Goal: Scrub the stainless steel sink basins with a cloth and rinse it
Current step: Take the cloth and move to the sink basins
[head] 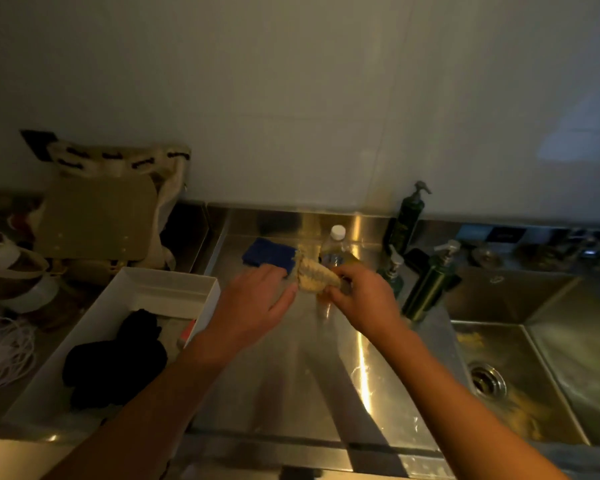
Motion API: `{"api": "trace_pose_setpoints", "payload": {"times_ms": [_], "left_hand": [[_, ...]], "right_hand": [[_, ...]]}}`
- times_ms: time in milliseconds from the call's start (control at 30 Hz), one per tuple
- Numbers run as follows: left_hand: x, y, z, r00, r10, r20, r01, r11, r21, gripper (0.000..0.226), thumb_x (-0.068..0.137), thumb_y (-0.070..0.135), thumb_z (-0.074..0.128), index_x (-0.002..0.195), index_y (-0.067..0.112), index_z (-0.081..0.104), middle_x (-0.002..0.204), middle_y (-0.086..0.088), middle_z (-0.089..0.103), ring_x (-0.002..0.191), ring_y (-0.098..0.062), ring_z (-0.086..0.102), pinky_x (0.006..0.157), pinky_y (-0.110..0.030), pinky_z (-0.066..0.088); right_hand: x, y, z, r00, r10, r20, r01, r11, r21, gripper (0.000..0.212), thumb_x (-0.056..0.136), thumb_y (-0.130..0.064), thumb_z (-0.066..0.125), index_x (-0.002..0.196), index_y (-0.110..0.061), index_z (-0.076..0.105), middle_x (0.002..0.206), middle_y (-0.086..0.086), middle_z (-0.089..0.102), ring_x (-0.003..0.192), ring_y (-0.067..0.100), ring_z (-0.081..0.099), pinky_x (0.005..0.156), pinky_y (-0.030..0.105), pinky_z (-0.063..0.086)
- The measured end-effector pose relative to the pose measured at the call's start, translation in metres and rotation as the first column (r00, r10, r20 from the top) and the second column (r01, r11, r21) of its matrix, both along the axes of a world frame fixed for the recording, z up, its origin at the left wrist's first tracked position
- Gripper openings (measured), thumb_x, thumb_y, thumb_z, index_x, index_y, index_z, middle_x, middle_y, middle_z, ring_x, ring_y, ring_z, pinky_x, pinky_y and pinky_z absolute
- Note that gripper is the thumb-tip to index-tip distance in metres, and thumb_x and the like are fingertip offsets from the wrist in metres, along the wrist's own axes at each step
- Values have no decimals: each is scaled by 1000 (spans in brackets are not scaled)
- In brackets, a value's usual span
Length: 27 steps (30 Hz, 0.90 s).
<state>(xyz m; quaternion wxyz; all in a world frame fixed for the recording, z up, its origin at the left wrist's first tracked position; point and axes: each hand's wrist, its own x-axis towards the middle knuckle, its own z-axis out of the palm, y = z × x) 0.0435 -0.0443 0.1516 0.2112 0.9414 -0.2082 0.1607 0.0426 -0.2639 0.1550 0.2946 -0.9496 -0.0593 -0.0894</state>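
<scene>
Pinched the yellow cloth [316, 277] in the curled right hand [364, 299] above the table [291, 375], left of the sink basin [520, 358]; steadied its other end with the left hand [253, 303], almost flat, likely bunching it for scrubbing.

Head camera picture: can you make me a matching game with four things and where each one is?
Things
1. pale cloth
2. black fabric
3. blue pad
4. drain

Places
A. inside the white box
B. in the floor of the sink basin
C. gripped by the right hand
D. on the steel counter, near the back wall

Pairs: 1-C, 2-A, 3-D, 4-B
</scene>
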Motion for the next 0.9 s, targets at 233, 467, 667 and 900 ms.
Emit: {"api": "trace_pose_setpoints", "payload": {"times_ms": [233, 467, 667, 900], "left_hand": [[3, -13, 38, 999, 13, 32, -13, 1000, -2, 51, 96, 56, 32, 114, 21, 64, 102, 5, 65, 88, -12, 60, 76, -34, 49], [-8, -31, 18, 1000, 14, -22, -13, 998, 55, 57, 97, 59, 28, 114, 19, 65, 104, 3, 67, 91, -14, 61, 79, -39, 50], [-15, -64, -2, 989, -138, -53, 140, 989, 43, 38, 99, 55, 34, 95, 26, 59, 84, 13, 52, 74, -5, 46, 67, -29, 35], [-17, -126, -5, 881, -441, -170, 440, 897, -45, 36, 100, 49, 44, 116, 23, 64, 101, 4, 65, 91, -11, 60, 79, -35, 51]], "right_hand": [[-8, -17, 40, 997, -2, 74, -4, 997, 73, 24, 87, -34, 69, 110, -38, 63, 95, -17, 62, 87, 0, 58, 77, 26, 53], [-31, -38, 30, 998, -37, 53, 33, 997, 73, 24, 86, -38, 69, 110, -34, 67, 95, -15, 66, 88, 3, 60, 80, 36, 55], [-61, -71, 16, 982, -186, 37, 184, 982, 48, 23, 84, -44, 67, 106, -35, 68, 96, -15, 67, 90, 7, 62, 76, 39, 55], [-117, -114, 13, 870, -492, 4, 492, 870, -37, 26, 80, -43, 67, 105, -35, 68, 96, -13, 68, 91, 12, 63, 76, 35, 52]]}}
